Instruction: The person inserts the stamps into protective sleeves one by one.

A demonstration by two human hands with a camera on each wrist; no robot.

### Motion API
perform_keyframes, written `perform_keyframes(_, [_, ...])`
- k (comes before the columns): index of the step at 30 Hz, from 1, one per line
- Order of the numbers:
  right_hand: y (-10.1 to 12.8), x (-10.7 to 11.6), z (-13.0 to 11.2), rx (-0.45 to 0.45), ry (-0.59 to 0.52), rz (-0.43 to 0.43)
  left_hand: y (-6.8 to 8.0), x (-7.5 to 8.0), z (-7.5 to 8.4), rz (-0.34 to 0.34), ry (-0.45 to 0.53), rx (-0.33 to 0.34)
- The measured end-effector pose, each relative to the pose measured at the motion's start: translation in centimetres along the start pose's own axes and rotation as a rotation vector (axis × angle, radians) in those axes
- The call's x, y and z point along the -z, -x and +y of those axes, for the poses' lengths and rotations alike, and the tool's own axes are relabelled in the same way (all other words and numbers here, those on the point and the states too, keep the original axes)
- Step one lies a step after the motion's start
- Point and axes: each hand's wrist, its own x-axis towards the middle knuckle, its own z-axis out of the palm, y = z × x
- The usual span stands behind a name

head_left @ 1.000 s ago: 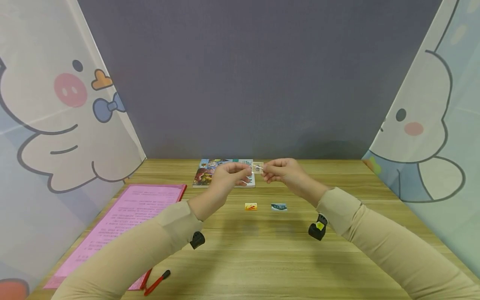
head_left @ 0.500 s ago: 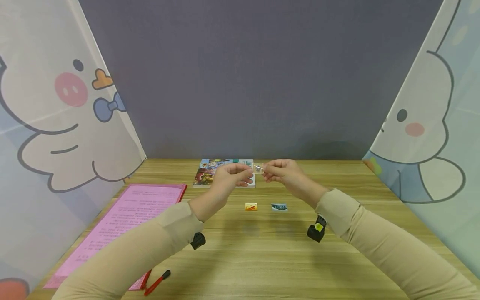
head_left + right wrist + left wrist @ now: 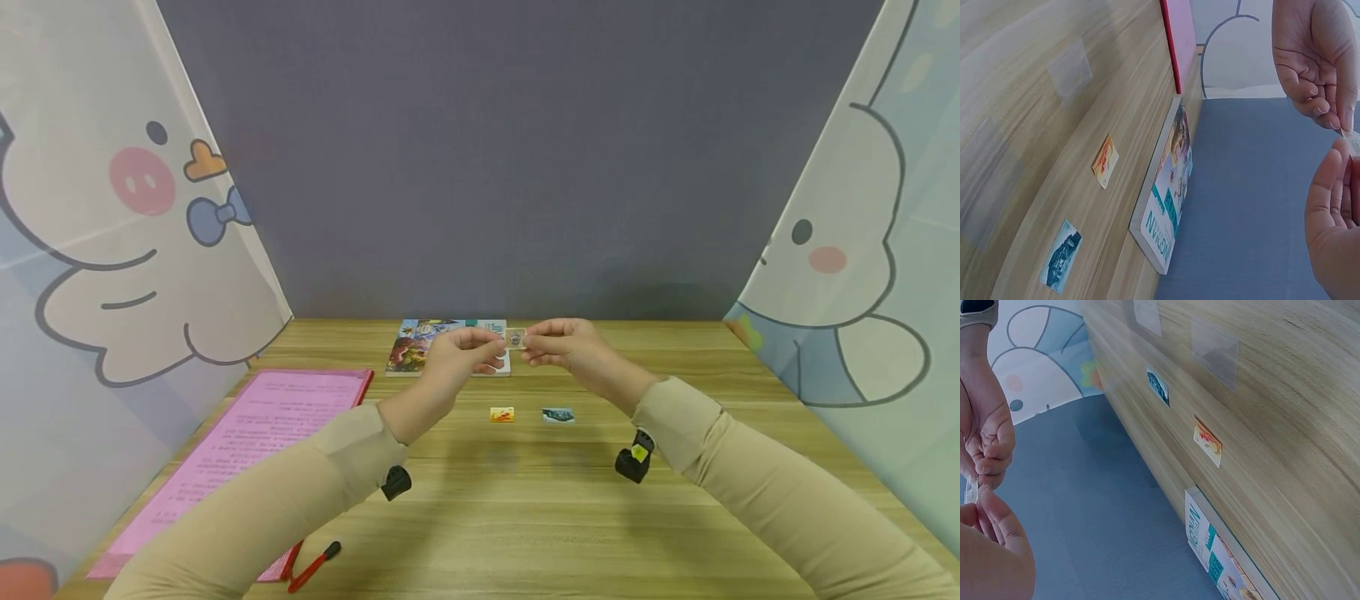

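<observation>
Above the back of the table, my left hand (image 3: 467,354) and right hand (image 3: 568,343) hold a small clear square sleeve (image 3: 515,338) between them. Each pinches one side of it with thumb and fingertips. A faint picture shows inside the sleeve, too small to make out. In the right wrist view the sleeve (image 3: 1354,145) is partly cut off by the frame edge. Below the hands lie two small stamp-like pictures, one orange and yellow (image 3: 502,414) and one blue-green (image 3: 558,414). Neither is touched.
A picture-covered book (image 3: 408,354) lies at the back, behind my left hand. Pink printed paper on a red-edged board (image 3: 270,433) lies left. A red cord with a black tip (image 3: 315,567) is near the front. Two clear squares (image 3: 1215,351) lie on the table (image 3: 525,533).
My right fingertips have shifted slightly left, closer to the left hand. A thin white line across the sleeve, seen earlier, no longer shows. The things on the table have not moved.
</observation>
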Motion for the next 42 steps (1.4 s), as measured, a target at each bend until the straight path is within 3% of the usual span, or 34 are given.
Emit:
perform_keyframes(12, [0.07,0.13,-0.33,-0.03,0.107,0.004,-0.05,-0.19,-0.17,0.003,0.009,0.011])
perform_keyframes(42, [-0.27,0.38,-0.31,-0.107,0.103,-0.007,0.12,-0.52,-0.09,-0.002,0.0,0.005])
